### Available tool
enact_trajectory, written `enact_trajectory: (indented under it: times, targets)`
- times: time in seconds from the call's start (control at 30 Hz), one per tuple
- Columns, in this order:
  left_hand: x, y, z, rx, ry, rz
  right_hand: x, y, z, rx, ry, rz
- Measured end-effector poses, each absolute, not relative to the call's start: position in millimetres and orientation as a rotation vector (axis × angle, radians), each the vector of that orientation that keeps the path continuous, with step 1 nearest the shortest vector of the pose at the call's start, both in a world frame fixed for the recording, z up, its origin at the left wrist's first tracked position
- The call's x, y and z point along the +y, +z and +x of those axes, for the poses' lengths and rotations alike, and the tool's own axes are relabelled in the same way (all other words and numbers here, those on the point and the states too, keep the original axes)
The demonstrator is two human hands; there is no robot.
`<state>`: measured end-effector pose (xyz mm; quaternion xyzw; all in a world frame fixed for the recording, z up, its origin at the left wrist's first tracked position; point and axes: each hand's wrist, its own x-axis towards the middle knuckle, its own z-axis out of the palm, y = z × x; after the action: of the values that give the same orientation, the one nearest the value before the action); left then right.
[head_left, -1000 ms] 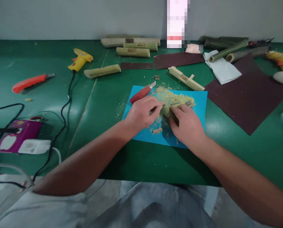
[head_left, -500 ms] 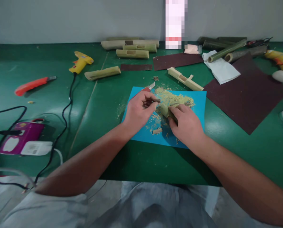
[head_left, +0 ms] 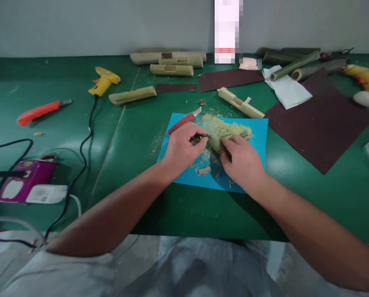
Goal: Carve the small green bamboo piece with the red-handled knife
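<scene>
My right hand (head_left: 244, 159) is closed around a short green bamboo piece (head_left: 215, 142), its near part hidden under the fingers. Pinched in my left hand (head_left: 186, 142) is a small dark folded strip, which looks like sandpaper (head_left: 206, 135), against the left end of the bamboo. Both hands are over a blue sheet (head_left: 184, 175) strewn with pale bamboo dust and shavings (head_left: 230, 128). A red-handled craft knife (head_left: 182, 123) lies just beyond my left hand. A small bamboo offcut (head_left: 204, 170) rests on the sheet between my wrists.
Cut bamboo tubes (head_left: 172, 70) lie along the back, and a notched one (head_left: 240, 103) behind the sheet. Brown sandpaper sheets (head_left: 322, 123) spread to the right. Leftward are a yellow glue gun (head_left: 105, 80), an orange utility knife (head_left: 40, 113) and a purple power strip (head_left: 26, 181) with cables.
My left hand has shifted slightly down and right, bringing the dark strip from beside the bamboo's end onto it. My right hand stays nearly still. More of the red knife handle shows.
</scene>
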<state>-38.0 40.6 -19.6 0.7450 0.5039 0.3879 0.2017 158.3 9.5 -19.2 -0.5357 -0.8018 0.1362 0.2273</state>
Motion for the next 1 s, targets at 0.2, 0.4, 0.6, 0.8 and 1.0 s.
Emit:
enact_trajectory:
  times: [0.2, 0.4, 0.6, 0.8, 1.0]
  targets:
    - [39, -20, -40, 1.313, 1.050, 2.390, 8, -20, 157, -2.215, 0.337, -1.461]
    - [39, -20, -39, 1.415, 1.030, 2.357, 4, -17, 154, -2.201, 0.370, -1.495]
    - [37, -18, -35, 1.493, 1.029, 2.082, 2, -13, 153, -2.226, 0.403, -1.572]
    - [41, -20, -35, 1.399, 1.071, 1.728, 0, -9, 150, -2.260, 0.426, -1.619]
    - [40, -19, -35, 1.424, 1.092, 1.648, -3, -5, 146, -2.257, 0.385, -1.678]
